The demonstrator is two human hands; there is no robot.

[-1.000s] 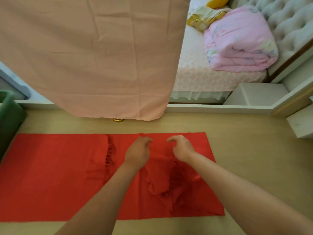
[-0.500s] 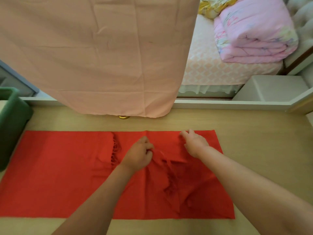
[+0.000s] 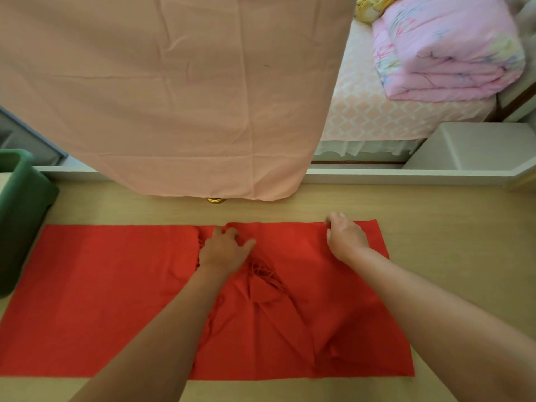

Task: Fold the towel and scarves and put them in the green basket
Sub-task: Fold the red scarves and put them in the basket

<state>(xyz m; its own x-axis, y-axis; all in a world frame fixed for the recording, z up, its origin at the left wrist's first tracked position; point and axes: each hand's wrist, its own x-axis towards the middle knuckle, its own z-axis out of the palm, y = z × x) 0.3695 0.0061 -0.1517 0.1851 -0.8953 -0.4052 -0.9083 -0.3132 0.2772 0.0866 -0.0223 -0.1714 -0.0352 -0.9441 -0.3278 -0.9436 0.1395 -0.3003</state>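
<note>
On the red scarf (image 3: 101, 300), left hand (image 3: 224, 252) presses flat; right hand (image 3: 346, 240) pinches its far edge.

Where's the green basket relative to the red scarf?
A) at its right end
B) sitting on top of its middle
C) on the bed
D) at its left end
D: the green basket stands at the far left of the view, beside the left end of the red scarf.

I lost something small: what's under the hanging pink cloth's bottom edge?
A small gold round object peeks out on the wooden surface beneath the pink cloth's hem. Its rest, and anything behind the cloth, is covered.
</note>
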